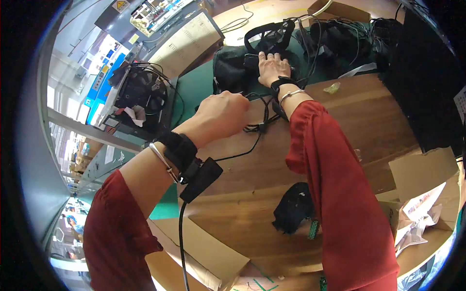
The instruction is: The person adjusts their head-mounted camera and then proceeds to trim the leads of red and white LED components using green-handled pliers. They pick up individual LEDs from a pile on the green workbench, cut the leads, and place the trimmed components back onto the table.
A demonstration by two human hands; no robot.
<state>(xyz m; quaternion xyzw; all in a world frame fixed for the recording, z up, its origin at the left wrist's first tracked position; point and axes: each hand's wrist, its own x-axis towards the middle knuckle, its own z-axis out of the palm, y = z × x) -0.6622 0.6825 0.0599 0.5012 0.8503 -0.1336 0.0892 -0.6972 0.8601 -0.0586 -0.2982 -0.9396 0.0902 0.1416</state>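
On wooden table (pixel 310 160), right hand (pixel 273 68) on black bag (pixel 233 72)

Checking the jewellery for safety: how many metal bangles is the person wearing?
2. One bangle sits on the left wrist beside a black strap; the other bangle is on the right wrist, below the right hand resting on black gear.

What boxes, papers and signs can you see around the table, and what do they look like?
Yellow triangle warning sign: top left, on a grey wall.
Printed sheet: pale tan, tilted, beside the green mat.
Open cardboard box: brown, at the table's near edge.
Torn cardboard box: brown, at right.
Crumpled printed paper: white, inside that box.
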